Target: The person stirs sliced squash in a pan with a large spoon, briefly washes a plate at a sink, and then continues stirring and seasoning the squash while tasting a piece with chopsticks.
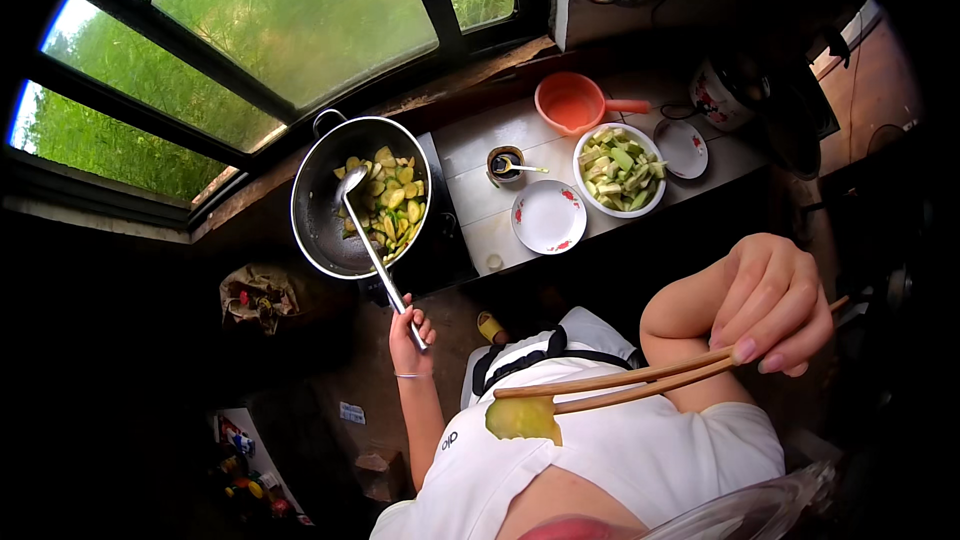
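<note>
My left hand (412,330) is closed around the handle of a metal ladle (367,240). Its bowl rests inside a deep two-handled wok (315,229), against cooked green-skinned squash or cucumber slices (394,199). On the right, my right hand (776,304) holds wooden chopsticks (637,379), raised in front of my chest. Pinched at their tips is one slice of the cooked vegetable (523,420) with an uneven lower edge, just above my mouth in the picture.
Right of the wok, a tiled counter (480,210) bears a jar with a spoon (506,163), floral plates (549,217), a white bowl of cut pale-green vegetable (619,171) and a red plastic dipper (570,103). A rice cooker (720,94) stands farther right. Windows (300,22) run behind the wok.
</note>
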`<action>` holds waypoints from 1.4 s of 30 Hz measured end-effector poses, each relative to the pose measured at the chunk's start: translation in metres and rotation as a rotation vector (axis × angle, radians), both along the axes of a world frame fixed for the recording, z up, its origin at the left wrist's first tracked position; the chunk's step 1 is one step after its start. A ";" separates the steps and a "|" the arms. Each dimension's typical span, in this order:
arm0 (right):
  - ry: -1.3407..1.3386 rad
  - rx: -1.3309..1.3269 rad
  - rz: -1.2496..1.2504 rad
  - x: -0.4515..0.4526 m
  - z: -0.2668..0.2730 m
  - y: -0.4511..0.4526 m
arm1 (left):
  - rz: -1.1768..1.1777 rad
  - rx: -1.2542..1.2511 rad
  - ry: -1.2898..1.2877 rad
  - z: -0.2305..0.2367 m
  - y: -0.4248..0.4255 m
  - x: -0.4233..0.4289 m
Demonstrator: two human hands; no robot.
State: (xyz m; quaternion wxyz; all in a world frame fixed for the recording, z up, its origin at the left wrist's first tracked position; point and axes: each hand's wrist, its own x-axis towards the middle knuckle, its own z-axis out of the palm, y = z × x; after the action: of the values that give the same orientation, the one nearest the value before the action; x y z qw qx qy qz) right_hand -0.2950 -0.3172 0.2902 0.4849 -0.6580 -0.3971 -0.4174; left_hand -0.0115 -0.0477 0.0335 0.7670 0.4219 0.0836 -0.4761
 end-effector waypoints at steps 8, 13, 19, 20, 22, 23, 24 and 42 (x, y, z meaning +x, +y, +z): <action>-0.158 0.157 -0.028 -0.014 0.005 0.003 | -0.011 0.012 0.016 -0.015 -0.022 -0.016; -0.330 0.276 -0.066 -0.014 -0.002 0.002 | 0.039 0.053 0.001 -0.022 -0.033 -0.026; -0.209 0.185 0.040 -0.026 -0.005 -0.022 | 0.081 0.025 -0.001 -0.032 -0.041 -0.034; -0.229 0.199 0.023 -0.025 -0.006 -0.023 | 0.085 0.029 0.005 -0.032 -0.042 -0.036; -0.235 0.194 0.038 -0.026 -0.006 -0.025 | 0.099 0.043 0.003 -0.033 -0.042 -0.038; -0.241 0.189 0.044 -0.025 -0.006 -0.027 | 0.101 0.051 0.009 -0.034 -0.040 -0.039; -0.243 0.191 0.055 -0.025 -0.006 -0.031 | 0.103 0.060 0.015 -0.036 -0.039 -0.040; -0.220 0.216 0.108 -0.019 -0.009 -0.037 | 0.070 0.055 0.065 -0.047 -0.037 -0.042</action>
State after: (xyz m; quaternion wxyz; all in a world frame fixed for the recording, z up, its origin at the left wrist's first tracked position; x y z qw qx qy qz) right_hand -0.3144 -0.3544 0.2811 0.5280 -0.5299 -0.4356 -0.5005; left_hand -0.0532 -0.0851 -0.0133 0.7682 0.4242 0.1363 -0.4598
